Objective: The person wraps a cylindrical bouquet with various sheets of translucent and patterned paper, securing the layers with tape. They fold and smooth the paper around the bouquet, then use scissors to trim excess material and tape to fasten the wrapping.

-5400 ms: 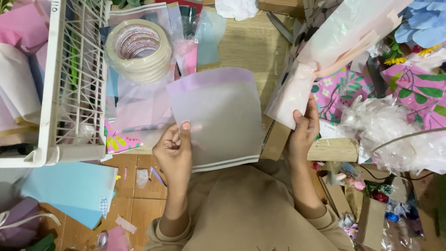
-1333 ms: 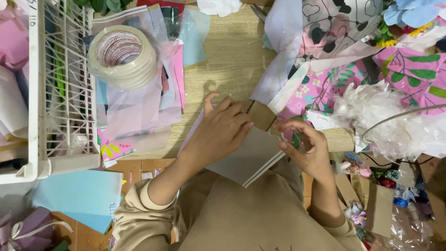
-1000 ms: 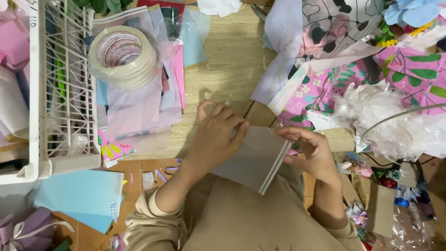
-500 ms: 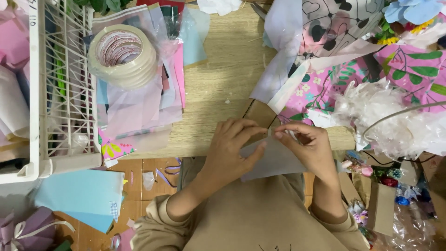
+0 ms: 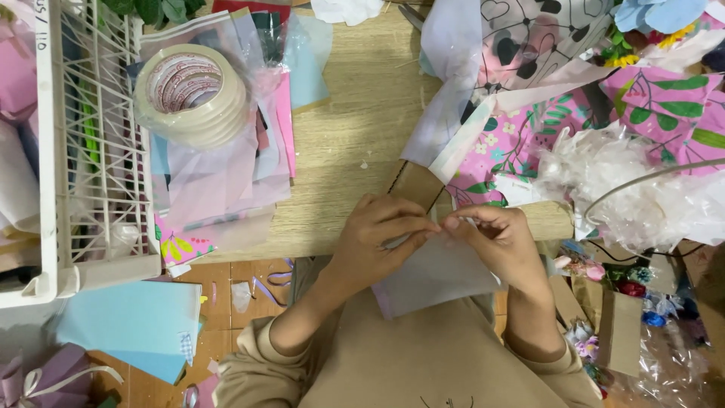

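Over a cluttered wooden table (image 5: 355, 136), left hand (image 5: 377, 242) and right hand (image 5: 495, 242) pinch folded paper (image 5: 434, 276) between them.

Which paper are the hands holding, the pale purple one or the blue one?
The pale purple sheet, pinched at its top by the left hand and right hand. The blue sheet lies untouched on the floor, lower left.

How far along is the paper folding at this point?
Done: the pale lilac paper sheet already looks folded into a smaller shape. In hand: left hand and right hand pinch its top edge together. Left: cannot tell; other sheets lie under the beige tape roll.
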